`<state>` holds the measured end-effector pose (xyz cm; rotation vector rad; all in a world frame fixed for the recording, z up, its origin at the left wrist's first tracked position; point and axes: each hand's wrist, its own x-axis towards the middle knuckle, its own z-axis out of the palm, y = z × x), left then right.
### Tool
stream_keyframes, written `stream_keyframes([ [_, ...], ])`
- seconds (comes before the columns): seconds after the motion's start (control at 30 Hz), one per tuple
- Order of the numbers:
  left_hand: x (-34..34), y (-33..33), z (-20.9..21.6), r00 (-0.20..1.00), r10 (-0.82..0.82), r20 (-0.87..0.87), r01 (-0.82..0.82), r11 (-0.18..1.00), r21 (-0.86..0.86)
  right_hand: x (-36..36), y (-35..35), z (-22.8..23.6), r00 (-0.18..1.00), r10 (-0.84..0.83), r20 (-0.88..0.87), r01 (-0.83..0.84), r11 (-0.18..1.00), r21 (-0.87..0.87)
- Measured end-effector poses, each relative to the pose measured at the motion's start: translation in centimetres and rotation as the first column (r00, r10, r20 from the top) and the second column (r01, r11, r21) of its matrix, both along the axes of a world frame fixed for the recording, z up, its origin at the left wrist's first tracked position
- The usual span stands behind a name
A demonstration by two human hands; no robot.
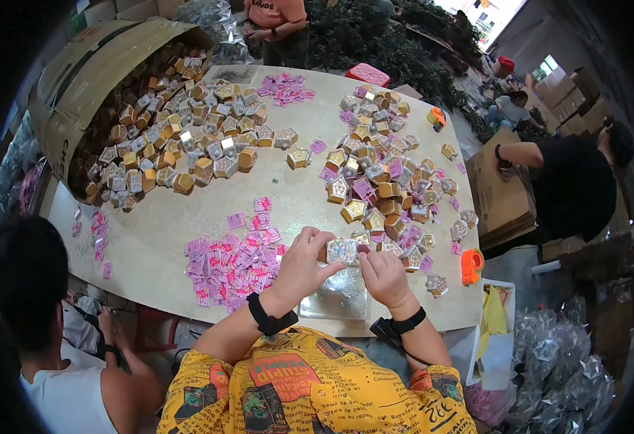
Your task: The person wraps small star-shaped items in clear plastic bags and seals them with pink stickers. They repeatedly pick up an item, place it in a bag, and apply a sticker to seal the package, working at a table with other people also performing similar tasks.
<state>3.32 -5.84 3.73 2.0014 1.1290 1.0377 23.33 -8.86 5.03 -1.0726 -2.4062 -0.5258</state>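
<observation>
Near the table's front edge, my left hand (302,264) grips a small glittery silver-and-gold ornament (342,251) between thumb and fingers. My right hand (386,276) is closed at the ornament's right end, pinching a small dark pink piece (363,248), probably a tag; its hold is partly hidden. Below both hands lies a shiny, clear square slab (331,300). Left of my left hand spreads a heap of pink printed tags (223,267). Beyond my right hand sits a pile of gold and silver house-shaped ornaments (375,206) with pink tags among them.
A tipped carton (107,58) spills more ornaments (180,137) at the far left. Orange tape dispensers (472,266) stand along the right edge. A white bin (501,340) is beside the table. One person sits at left; another handles a cardboard box (501,192) at right.
</observation>
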Motion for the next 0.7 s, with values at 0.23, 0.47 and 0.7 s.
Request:
stream_keyframes([
  [0.23,-0.5,0.1,-0.1,0.999,-0.034,-0.041,0.032,0.998,-0.060,0.2,0.3,0.4,0.994,0.092,0.061,-0.093,0.996,0.010],
  [0.47,-1.0,0.4,-0.2,0.992,-0.109,-0.063,0.093,0.970,-0.223,0.5,0.0,0.4,0.981,0.170,0.098,-0.167,0.985,-0.039],
  [0.7,-1.8,1.8,-0.1,0.963,-0.266,-0.041,0.217,0.856,-0.470,0.8,-0.1,0.2,0.960,0.242,0.140,-0.235,0.970,-0.064],
])
